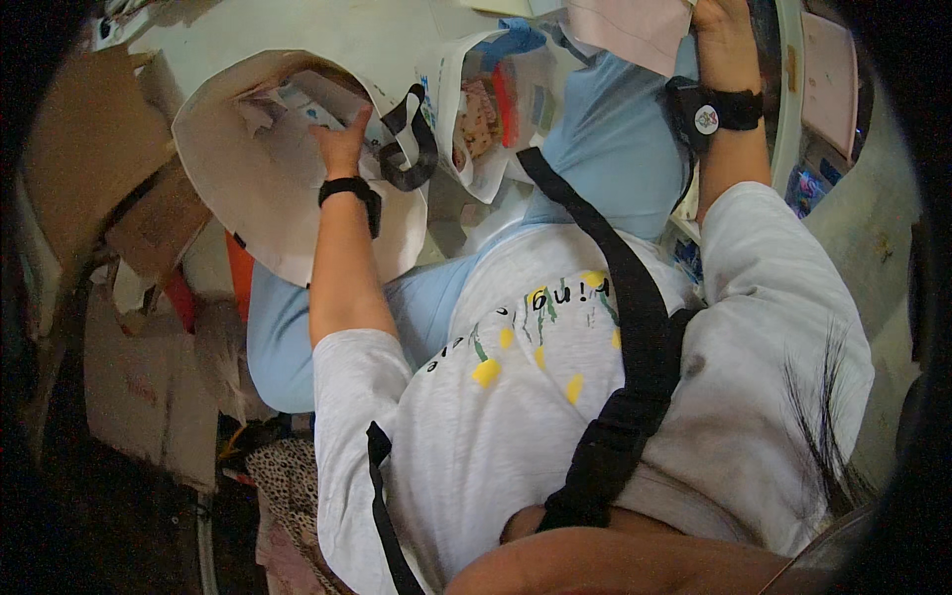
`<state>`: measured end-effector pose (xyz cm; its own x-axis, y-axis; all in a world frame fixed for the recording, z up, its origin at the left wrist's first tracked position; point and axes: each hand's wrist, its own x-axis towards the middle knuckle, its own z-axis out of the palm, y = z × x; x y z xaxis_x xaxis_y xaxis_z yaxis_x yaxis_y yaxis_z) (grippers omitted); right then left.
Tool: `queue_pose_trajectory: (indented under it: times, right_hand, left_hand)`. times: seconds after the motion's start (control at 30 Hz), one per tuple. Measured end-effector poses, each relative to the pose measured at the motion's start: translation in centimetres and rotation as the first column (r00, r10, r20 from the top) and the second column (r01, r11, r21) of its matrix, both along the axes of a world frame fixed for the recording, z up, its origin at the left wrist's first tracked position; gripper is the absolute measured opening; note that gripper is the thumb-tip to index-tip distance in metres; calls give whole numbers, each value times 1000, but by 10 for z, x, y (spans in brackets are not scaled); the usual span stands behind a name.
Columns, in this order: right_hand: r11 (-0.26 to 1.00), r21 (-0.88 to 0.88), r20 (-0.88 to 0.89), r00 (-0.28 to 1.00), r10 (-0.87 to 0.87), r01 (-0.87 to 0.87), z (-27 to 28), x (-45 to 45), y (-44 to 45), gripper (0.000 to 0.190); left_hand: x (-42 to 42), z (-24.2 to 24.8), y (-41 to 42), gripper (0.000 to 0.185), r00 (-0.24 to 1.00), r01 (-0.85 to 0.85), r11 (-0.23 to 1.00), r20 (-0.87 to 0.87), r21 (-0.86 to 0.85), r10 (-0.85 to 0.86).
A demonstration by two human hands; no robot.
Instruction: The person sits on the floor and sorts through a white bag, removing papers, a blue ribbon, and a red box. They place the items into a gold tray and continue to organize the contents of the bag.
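Observation:
My left hand [343,149], with a black band on its wrist, reaches into the wide mouth of a white bag [245,186] with black strap handles [424,156]. It is at a white packet with blue print [320,104] inside the bag. Its fingertips are partly hidden, so its grip is unclear. My right hand [723,41], wearing a black wrist strap with a round white sticker, is at the top right and partly cut off by the frame. It holds a pale pink sheet [632,30] by its edge, above my right leg.
A second white bag [454,141] between my legs holds a patterned item [477,115] and a red strip [507,104]. Cardboard boxes [89,156] stand at the left. Leopard-print fabric [286,476] lies lower left. A pink lid or tray [829,89] is at the far right.

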<state>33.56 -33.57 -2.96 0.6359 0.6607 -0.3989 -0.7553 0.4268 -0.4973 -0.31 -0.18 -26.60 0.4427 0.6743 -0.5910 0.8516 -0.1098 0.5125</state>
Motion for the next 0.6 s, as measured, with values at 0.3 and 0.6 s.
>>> queue_pose_trajectory:
  times: [0.3,0.6]
  right_hand:
    - [967,-254,44,999,9,2,14,-9,27,39]
    - [990,-130,84,994,68,-57,-3,-5,30,37]
  left_hand:
    - [-118,-67,24,40,842,276,961,-489,24,-229]
    - [-79,56,40,35,798,430,849,-570,307,-198]
